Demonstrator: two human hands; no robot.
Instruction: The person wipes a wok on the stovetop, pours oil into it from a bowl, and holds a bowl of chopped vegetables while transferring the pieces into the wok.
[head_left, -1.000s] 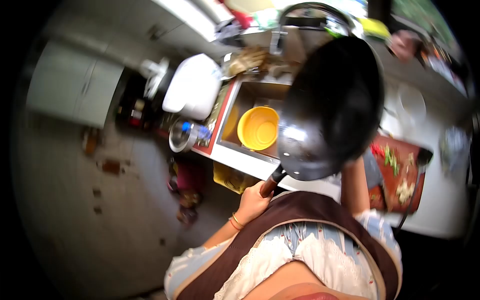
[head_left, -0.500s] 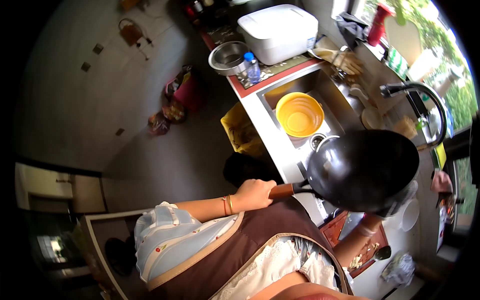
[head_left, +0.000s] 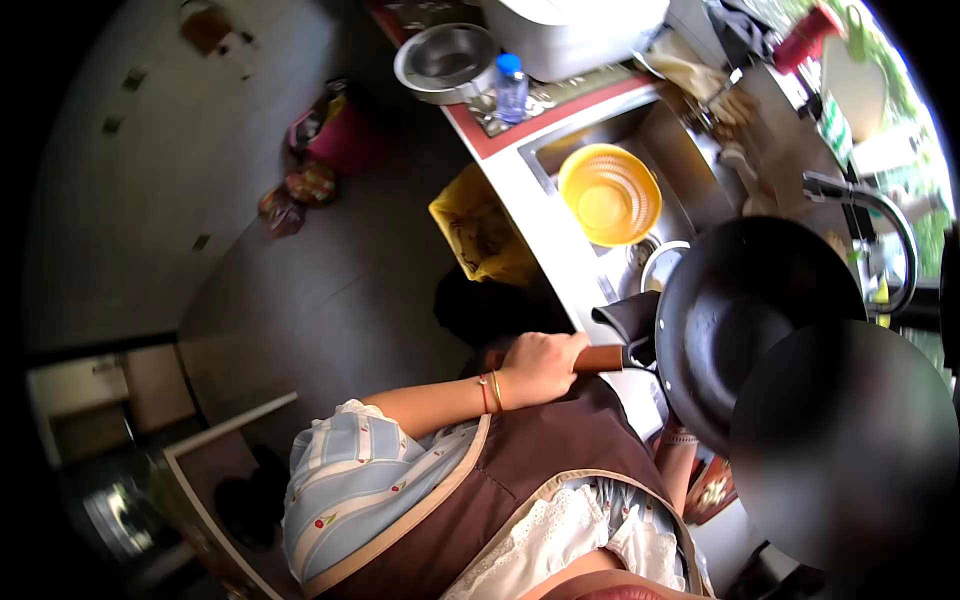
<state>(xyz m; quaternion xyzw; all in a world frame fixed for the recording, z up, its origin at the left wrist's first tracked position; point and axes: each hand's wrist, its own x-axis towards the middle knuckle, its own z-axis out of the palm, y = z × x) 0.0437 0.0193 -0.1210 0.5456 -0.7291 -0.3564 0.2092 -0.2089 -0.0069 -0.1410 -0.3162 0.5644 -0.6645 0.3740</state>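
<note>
My left hand (head_left: pixel 543 368) is closed around the brown wooden handle (head_left: pixel 600 359) of a black wok (head_left: pixel 760 320). The wok is held up over the counter edge and part of the sink, its dark inside facing me. My right forearm (head_left: pixel 677 462), with a band at the wrist, reaches up to the wok's lower rim; the fingers of that hand are hidden behind it. A blurred grey round shape (head_left: pixel 845 445) covers the wok's lower right side; I cannot make out what it is. Something dark and flat (head_left: pixel 630 318) shows beside the handle joint.
In the sink (head_left: pixel 690 160) stand a yellow basket (head_left: pixel 610 195) and a pale bowl (head_left: pixel 662 268). A steel bowl (head_left: pixel 447 62), blue-capped bottle (head_left: pixel 511 90) and white container (head_left: pixel 575 40) are beyond. The faucet (head_left: pixel 900 230) arches at right. A yellow-lined bin (head_left: pixel 480 225) stands below the counter.
The wok has swung down from upright and tilted, and my view has turned toward the floor on the left. The grey round shape has newly appeared. My left hand keeps hold of the handle.
</note>
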